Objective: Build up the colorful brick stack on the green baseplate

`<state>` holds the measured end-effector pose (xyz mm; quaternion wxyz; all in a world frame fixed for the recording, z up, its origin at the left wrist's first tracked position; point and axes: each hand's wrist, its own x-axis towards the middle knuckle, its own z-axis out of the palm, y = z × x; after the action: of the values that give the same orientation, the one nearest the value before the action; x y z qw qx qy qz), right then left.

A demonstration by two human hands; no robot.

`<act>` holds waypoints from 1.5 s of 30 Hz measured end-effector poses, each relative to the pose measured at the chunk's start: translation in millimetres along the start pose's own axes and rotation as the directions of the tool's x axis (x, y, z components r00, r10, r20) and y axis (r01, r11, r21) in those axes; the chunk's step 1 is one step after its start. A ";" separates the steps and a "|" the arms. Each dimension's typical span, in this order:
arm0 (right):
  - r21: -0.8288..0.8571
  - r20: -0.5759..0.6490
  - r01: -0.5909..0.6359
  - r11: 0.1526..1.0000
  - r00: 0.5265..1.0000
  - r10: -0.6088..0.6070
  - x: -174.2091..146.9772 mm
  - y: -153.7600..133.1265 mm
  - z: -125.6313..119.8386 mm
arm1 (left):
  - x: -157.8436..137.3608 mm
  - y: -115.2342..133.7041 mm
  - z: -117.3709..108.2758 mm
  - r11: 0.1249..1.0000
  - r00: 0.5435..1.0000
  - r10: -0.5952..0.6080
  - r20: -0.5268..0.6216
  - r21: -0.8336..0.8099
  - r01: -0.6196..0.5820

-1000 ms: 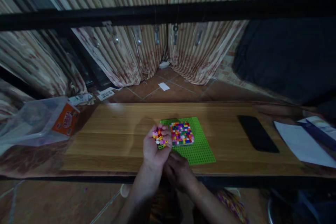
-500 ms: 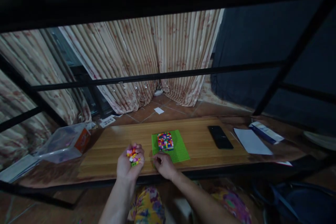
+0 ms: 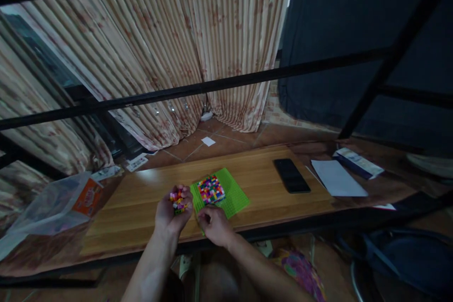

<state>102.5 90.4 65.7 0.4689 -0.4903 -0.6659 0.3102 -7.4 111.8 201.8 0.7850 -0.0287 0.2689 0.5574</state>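
My left hand (image 3: 172, 212) is cupped palm up around a heap of small coloured toy bricks (image 3: 179, 199), pink, orange, yellow and white among them. To its right, my right hand (image 3: 215, 224) has thumb and fingers pinched together over the near edge of a green baseplate (image 3: 235, 198). A speck of green shows just below those fingertips, too small to name. On the baseplate's left part stands a block of many-coloured toy bricks (image 3: 211, 188) packed tightly together, just beyond my right hand.
The wooden board (image 3: 155, 179) carries a black phone (image 3: 291, 175) on its right. Beyond lie white paper (image 3: 338, 178) and a blue-and-white packet (image 3: 358, 163). A clear plastic box (image 3: 53, 205) with an orange label stands left. A dark metal bar (image 3: 240, 78) crosses behind the board.
The camera view has tilted and shifted, so the board appears slanted. My right hand is nearer to my left hand, and the left fingers look more curled round the bricks.
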 end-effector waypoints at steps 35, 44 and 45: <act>0.124 -0.237 -0.011 0.992 0.971 0.040 56.3 -28.7 -7.6 | 97.6 29.1 -37.4 0.969 0.999 -0.003 0.051 -0.247 0.016; -0.045 -0.180 0.129 0.991 0.974 -0.135 62.1 -33.6 -5.7 | 92.7 17.2 -32.6 0.991 0.996 0.010 0.092 -0.131 0.003; -0.061 -0.175 0.134 0.989 0.974 -0.143 62.8 -33.7 -6.0 | 92.2 15.5 -32.0 0.994 0.995 0.012 0.103 -0.111 -0.001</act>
<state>90.9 138.4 117.4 0.5352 -0.4798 -0.6611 0.2153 -12.2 185.9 136.5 0.7932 -0.0424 0.1969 0.5747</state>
